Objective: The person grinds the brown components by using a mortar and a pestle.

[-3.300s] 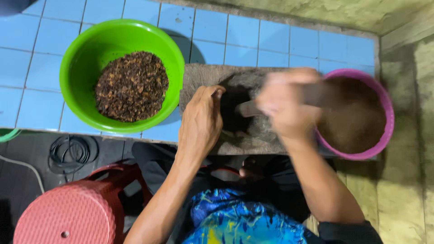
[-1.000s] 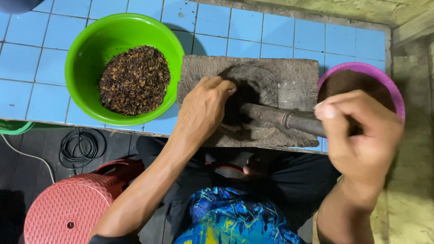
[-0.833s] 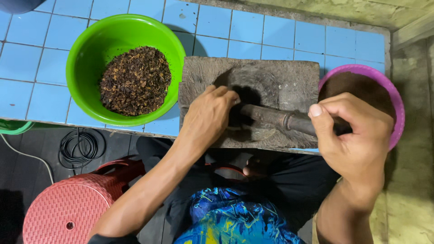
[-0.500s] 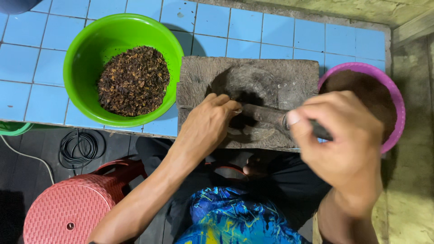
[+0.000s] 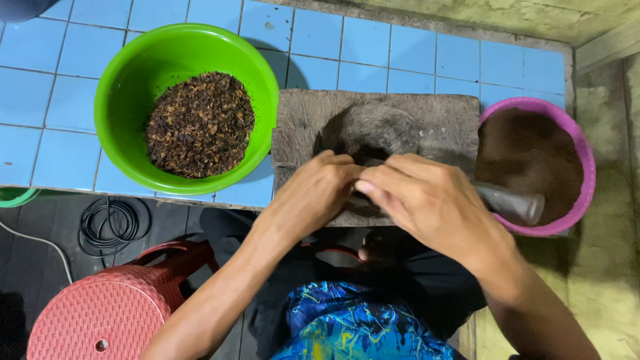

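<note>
While both hands meet over the grey rectangular stone grinding slab (image 5: 427, 123), which sits at frame centre on the blue tiled ledge (image 5: 413, 60), the grip reads like this: right hand (image 5: 437, 207) is wrapped around the dark cylindrical stone roller (image 5: 510, 202), fingers curled over its shaft, clenched. Left hand (image 5: 313, 193) lies on the slab's near edge, fingers bent toward the right hand's fingertips; cannot tell whether it actually grasps the roller or just presses beside it.

No packages, labels or signs readable in view.

Containers:
- round bright green plastic bowl (image 5: 127, 87), 9 o'clock of the slab, just beside it, holding a heap of coarse dark brown dried bits (image 5: 200, 123).
- round pink plastic bowl (image 5: 577, 137), 3 o'clock of the slab, touching its right edge, filled with fine dark brown powder (image 5: 527, 153).
- the slab's shallow hollow holds a small dark patch of the ground material, at 12 o'clock of the knuckles.

Roller: long axis near horizontal, roughly 9-to-3 o'clock, slightly dropped at the 3 end. Free flat end points to 3 o'clock and overhangs the pink bowl's near rim; other end hidden under the hands.

At 7 o'clock, below the ledge: red woven-pattern plastic stool (image 5: 100, 313), with a coiled black cable (image 5: 110, 223) on the dark floor at its 12 o'clock.
</note>
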